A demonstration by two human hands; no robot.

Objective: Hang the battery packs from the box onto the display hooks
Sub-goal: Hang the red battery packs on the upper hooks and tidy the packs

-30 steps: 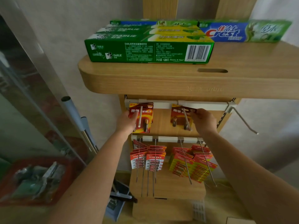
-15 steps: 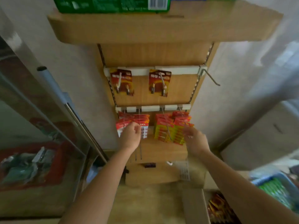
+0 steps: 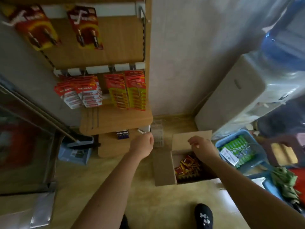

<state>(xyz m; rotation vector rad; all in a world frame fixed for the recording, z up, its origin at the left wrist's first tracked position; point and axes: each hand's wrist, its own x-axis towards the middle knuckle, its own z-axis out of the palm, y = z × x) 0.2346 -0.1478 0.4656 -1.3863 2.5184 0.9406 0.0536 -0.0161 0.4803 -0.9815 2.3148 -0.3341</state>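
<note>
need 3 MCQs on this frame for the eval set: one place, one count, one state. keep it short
1. Where is the cardboard box?
A) on the floor, right of the display stand
B) on a shelf
C) hanging from a hook

2. How many battery packs hang from the top rail in view?
A) none
B) two
C) five

3. What is the right hand doing?
A) gripping a pack
B) pressing a hook
C) hovering empty over the open box

Answers:
1 A: the box sits on the floor beside the stand's base.
2 B: two dark red packs hang there.
3 C: its fingers are loosely curled around nothing.
</note>
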